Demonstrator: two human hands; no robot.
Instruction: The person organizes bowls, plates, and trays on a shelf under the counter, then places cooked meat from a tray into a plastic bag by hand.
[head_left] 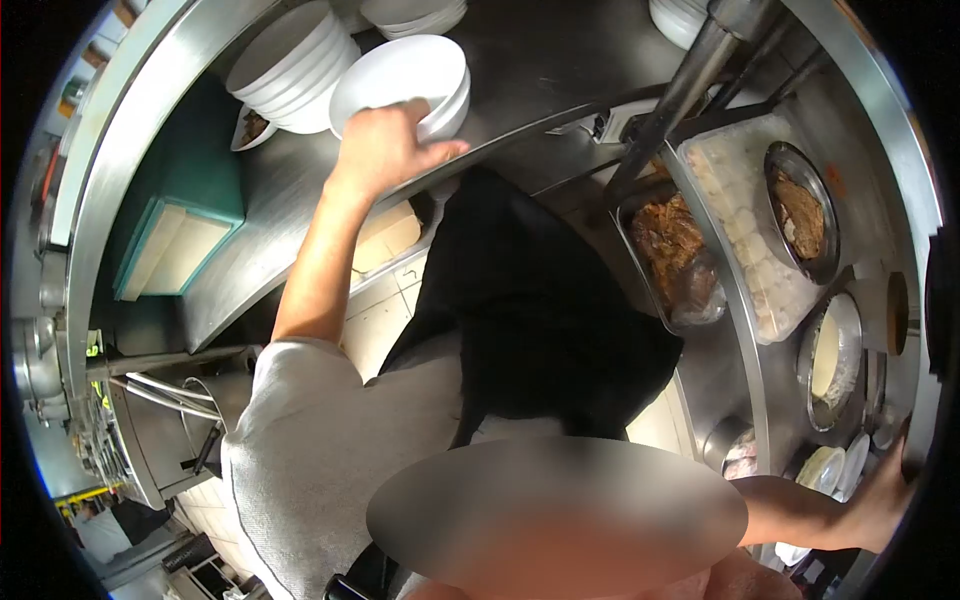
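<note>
My left hand [385,148] is at the near rim of a white bowl [400,75] on the steel counter. Its fingers curl over the rim into the bowl, and the thumb sticks out to the right. At least one more white bowl sits nested under this one. Far to the right, my right hand [880,505] reaches to the metal shelf edge, near some white lidded tubs [822,470]. Its fingers are mostly hidden at the dark border of the view, so I cannot make out what they touch.
Stacked white bowls [290,70] stand left of my left hand, by a green box [185,200]. A metal post [690,90] rises at the right. Beyond it are a tray of browned meat [665,240], a clear long container [740,210] and a round metal dish [775,190].
</note>
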